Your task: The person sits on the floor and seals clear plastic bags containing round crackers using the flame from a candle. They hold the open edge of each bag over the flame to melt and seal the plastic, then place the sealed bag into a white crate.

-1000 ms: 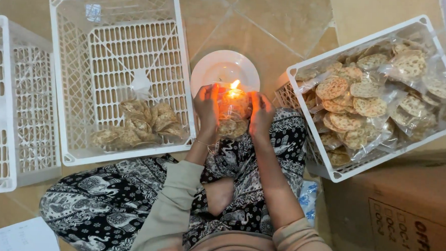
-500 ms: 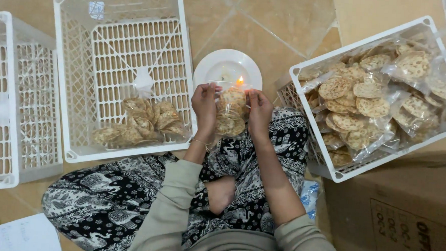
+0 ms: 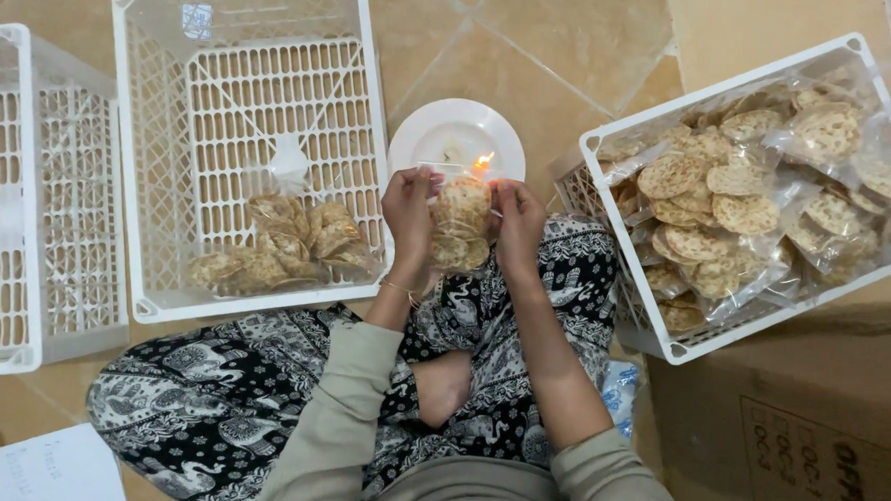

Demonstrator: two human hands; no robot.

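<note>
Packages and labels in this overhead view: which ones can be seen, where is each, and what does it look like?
Clear bag of round crackers: held between left hand and right hand, beside a small flame.
Sealed cracker bags: few, in the middle white crate.
Cracker bags pile: filling the right white crate.
Brown cardboard box: bottom right, dark print.
White paper sheet: bottom left, faint handwriting.

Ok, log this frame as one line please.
left hand: holds cracker bag | right hand: holds cracker bag | flame beside bag top, on white plate | middle crate: few bags | right crate: many
</note>
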